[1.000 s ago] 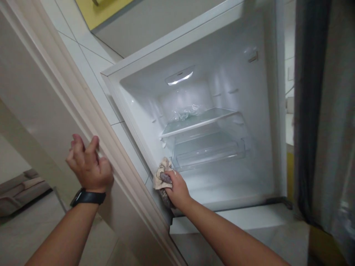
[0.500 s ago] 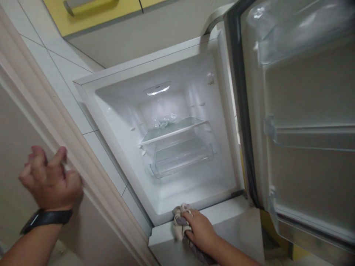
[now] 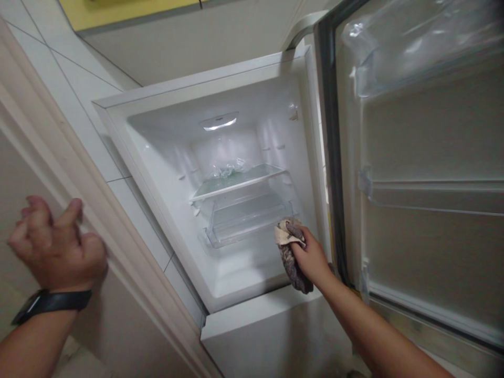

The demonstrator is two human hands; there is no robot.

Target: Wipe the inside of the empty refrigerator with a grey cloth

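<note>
Fingers of the right hand (image 3: 311,254) are closed around a crumpled cloth (image 3: 290,252), pressed at the right inner wall of the open fridge (image 3: 197,273), just right of its clear drawer (image 3: 244,223). Cloth hangs downward, mottled grey-brown with a pale upper fold. The left hand (image 3: 55,247), loosely curled and empty, sits well left of the fridge by the door frame (image 3: 98,210).

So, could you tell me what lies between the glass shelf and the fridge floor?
In the head view, a clear drawer sits between the glass shelf and the fridge floor.
</note>
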